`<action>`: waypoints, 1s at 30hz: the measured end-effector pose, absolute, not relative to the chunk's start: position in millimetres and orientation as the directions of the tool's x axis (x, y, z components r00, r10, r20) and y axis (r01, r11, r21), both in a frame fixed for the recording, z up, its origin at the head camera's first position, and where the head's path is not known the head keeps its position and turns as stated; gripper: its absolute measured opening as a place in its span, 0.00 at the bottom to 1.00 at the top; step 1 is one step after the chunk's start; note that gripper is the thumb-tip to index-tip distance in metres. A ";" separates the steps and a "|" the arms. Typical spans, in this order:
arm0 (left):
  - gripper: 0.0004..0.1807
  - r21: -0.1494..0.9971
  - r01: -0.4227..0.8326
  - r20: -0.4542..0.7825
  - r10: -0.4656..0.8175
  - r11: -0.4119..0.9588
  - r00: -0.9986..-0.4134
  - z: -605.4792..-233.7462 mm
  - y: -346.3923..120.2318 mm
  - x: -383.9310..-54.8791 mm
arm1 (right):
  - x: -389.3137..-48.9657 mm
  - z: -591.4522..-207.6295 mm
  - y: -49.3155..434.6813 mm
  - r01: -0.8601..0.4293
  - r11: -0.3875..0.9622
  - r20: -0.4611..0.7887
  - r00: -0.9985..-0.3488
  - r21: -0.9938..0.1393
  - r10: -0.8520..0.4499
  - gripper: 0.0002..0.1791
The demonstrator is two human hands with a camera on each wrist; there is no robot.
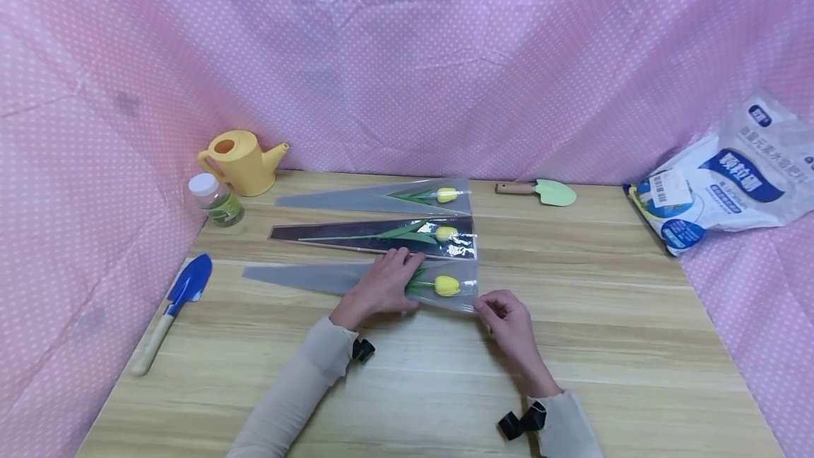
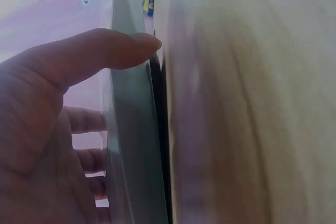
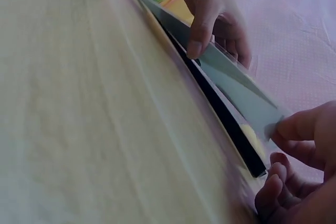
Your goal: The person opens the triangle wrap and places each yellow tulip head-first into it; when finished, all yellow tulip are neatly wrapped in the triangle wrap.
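Note:
Three yellow tulips in long tapered wrapping sleeves lie one behind another, blooms to the right. The nearest wrapped tulip (image 1: 447, 285) has a grey translucent sleeve. My left hand (image 1: 384, 283) spans that sleeve beside the leaves, thumb at the near edge and fingers over the far side, holding it. My right hand (image 1: 509, 324) pinches the sleeve's near right corner between thumb and index finger. In the right wrist view the grey sleeve (image 3: 226, 80) slants above a dark sleeve. Behind it are the dark-backed wrapped tulip (image 1: 445, 233) and another grey wrapped tulip (image 1: 446, 195).
A yellow watering can (image 1: 244, 165) and a white-lidded jar (image 1: 219, 202) stand at back left. On the left lies a blue trowel (image 1: 184, 288), at the back a green trowel (image 1: 553, 192). A white printed bag (image 1: 718, 189) sits at right. Pink dotted cloth (image 1: 407, 55) surrounds the wooden table.

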State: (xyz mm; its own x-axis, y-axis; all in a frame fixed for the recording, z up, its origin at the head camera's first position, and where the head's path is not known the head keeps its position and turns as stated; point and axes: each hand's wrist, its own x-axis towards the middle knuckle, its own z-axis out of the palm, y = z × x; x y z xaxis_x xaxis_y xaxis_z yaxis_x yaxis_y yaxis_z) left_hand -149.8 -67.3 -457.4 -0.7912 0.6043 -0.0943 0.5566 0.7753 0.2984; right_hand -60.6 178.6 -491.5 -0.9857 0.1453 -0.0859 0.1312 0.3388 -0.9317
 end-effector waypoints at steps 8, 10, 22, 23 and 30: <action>0.52 0.288 0.550 -0.117 0.599 0.784 -0.792 -465.0 -68.0 -149.8 | -63.3 -494.8 178.2 0.155 0.509 -0.081 -0.983 -0.847 0.164 0.06; 0.52 0.289 0.545 -0.125 0.595 0.787 -0.794 -465.1 -68.8 -150.2 | -64.1 -494.9 177.3 0.146 0.537 -0.067 -0.984 -0.831 0.163 0.06; 0.56 0.301 0.554 -0.118 0.607 0.776 -0.786 -465.0 -73.5 -149.0 | -67.2 -493.9 173.7 0.149 0.585 -0.074 -0.986 -0.797 0.149 0.06; 0.56 0.301 0.553 -0.122 0.607 0.777 -0.785 -464.5 -73.6 -148.6 | -67.4 -494.1 173.7 0.149 0.587 -0.074 -0.986 -0.796 0.149 0.06; 0.60 0.318 0.539 -0.151 0.603 0.780 -0.784 -460.0 -72.3 -144.8 | -64.5 -490.1 180.4 0.174 0.570 -0.129 -0.985 -0.803 0.118 0.09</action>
